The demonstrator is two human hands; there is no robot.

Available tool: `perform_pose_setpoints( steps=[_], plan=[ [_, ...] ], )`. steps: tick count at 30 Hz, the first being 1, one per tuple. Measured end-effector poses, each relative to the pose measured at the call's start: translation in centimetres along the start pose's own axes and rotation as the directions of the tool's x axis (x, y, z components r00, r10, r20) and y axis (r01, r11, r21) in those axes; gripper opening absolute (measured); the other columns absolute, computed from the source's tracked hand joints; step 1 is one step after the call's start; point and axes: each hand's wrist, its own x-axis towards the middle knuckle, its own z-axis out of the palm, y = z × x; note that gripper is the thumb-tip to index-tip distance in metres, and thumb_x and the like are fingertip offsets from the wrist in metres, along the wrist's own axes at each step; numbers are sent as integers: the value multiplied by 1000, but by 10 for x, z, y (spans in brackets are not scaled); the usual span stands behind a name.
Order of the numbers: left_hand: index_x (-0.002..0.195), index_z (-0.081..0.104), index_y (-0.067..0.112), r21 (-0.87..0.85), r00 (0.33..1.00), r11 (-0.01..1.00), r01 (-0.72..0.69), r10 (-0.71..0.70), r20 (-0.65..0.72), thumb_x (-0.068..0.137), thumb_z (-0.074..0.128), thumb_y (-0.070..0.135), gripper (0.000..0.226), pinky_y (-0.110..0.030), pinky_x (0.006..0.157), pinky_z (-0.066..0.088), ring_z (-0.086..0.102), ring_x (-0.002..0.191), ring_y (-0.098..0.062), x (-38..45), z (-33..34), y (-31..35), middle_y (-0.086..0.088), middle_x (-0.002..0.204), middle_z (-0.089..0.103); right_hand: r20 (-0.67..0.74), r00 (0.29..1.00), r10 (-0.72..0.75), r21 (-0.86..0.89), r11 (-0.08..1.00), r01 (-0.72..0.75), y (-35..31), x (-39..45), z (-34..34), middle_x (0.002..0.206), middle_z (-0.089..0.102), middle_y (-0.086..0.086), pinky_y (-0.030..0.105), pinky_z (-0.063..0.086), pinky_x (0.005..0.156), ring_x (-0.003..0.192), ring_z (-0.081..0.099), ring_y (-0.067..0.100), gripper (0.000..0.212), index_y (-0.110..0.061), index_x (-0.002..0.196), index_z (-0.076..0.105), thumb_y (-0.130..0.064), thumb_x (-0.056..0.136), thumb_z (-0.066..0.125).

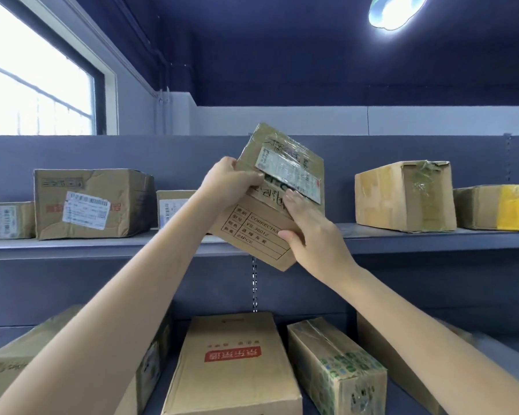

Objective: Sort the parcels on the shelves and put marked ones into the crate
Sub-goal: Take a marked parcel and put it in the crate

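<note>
Blue-grey shelving (pixel 402 238) fills the frame from edge to edge, its upper board crossing the middle of the picture and a lower one running along the bottom. Cardboard parcels stand on both. The biggest is a creased box (pixel 92 202) at middle left with a white label on its front. At middle right stands a plain taped box (pixel 405 196), and a box with a yellow patch (pixel 498 208) sits just beside it at the right edge. At bottom centre lie a long flat carton with a red stamp (pixel 234 363) and, near it, a narrower box bound in printed tape (pixel 336 366). No crate is in view.

The parcel being sorted (pixel 270 202) is at the centre of the frame, held up off the upper shelf and tilted, its printed table and shipping label turned toward the camera. It is a small, flat cardboard box wrapped partly in clear tape. Being held high between two hands, it looks light, and the board looks stiff enough to keep its shape. The taped upper part is glossy and probably slick, so the bare cardboard edges and lower corner are the surer places to hold.

The left hand (pixel 229 178) is closed on the parcel's left edge, thumb across the front. The right hand (pixel 309 232) grips its lower right side, fingers (pixel 294 199) pressed against the face beside the label (pixel 291 175).
</note>
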Motion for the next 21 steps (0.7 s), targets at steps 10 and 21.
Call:
perform_pose_setpoints(
  steps=[10, 21],
  plan=[
    [134, 39, 25, -189, 993, 982, -26, 5, -114, 87, 58, 21, 50, -29, 71, 53, 60, 93, -10, -27, 21, -72, 13, 103, 54, 269, 722, 637, 762, 317, -564, 11, -16, 12, 112, 67, -1, 37, 49, 87, 104, 61, 18, 28, -28, 114, 54, -29, 86, 58],
    [111, 61, 9, -539, 995, 838, 90, -95, 19, 86, 61, 24, 29, -31, 68, 50, 66, 88, -23, -46, 25, -94, -5, 97, 72, 359, 749, 557, 835, 167, -524, 16, -25, -1, 103, 69, -1, 24, 53, 68, 90, 67, 14, 29, -24, 108, 57, -5, 86, 57]
  ],
)
